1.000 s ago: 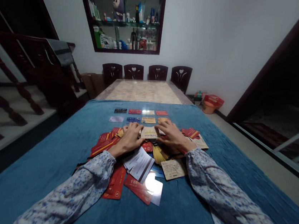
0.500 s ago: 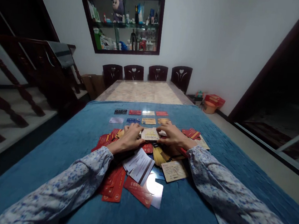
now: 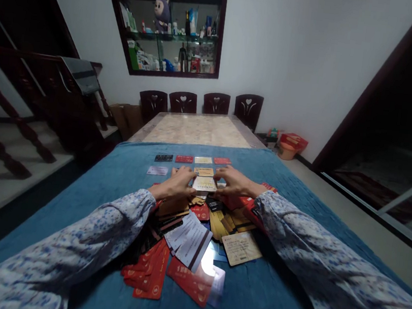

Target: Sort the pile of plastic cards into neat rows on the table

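Observation:
Between both hands sits a small stack of pale cream cards (image 3: 204, 186), its printed top facing up. My left hand (image 3: 179, 183) grips the stack's left edge with curled fingers. At the opposite edge, my right hand (image 3: 235, 182) pinches it with thumb and fingers. Just beyond the stack lies a gold card (image 3: 204, 171) in a row of laid-out cards. Nearer to me spreads a loose heap: white cards (image 3: 193, 242), red cards (image 3: 151, 272), yellow-gold cards (image 3: 222, 223) and a beige card (image 3: 241, 248). My hands and sleeves cover parts of the heap.
A blue cloth (image 3: 106, 242) covers the near part of the table. In the far row are a black card (image 3: 164, 158), red cards (image 3: 184, 159) and a pale card (image 3: 203, 160). A lilac card (image 3: 157, 170) lies left. Dark chairs (image 3: 216, 103) line the far end.
Both hands have moved slightly forward with the cream stack, closer to the gold card. The view has shifted a little, and more of the near heap shows.

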The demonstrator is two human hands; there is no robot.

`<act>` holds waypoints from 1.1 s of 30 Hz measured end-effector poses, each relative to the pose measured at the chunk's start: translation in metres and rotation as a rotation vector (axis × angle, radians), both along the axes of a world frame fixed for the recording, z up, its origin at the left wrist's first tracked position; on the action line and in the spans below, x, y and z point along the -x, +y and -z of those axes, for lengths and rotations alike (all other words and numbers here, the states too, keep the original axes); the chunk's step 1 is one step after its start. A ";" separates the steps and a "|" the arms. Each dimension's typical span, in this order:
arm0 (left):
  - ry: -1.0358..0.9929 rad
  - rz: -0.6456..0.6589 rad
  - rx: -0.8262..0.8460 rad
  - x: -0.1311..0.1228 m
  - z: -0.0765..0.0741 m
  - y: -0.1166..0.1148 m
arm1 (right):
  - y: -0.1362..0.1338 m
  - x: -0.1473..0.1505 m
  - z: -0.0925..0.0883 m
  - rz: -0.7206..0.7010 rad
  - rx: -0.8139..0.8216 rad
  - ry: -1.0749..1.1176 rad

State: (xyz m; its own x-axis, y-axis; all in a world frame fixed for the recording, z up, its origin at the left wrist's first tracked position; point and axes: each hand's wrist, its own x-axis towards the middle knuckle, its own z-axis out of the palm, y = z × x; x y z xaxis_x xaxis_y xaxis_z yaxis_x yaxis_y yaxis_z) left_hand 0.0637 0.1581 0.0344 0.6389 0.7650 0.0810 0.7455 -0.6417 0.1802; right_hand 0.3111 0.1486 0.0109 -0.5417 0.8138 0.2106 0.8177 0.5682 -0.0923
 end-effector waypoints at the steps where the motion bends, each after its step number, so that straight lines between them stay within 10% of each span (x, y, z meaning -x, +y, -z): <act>1: 0.002 0.002 0.000 0.000 0.000 0.005 | 0.002 0.000 -0.004 0.005 0.021 -0.002; 33: 0.077 -0.103 -0.043 -0.033 0.013 0.121 | 0.102 0.007 -0.024 0.233 0.116 -0.177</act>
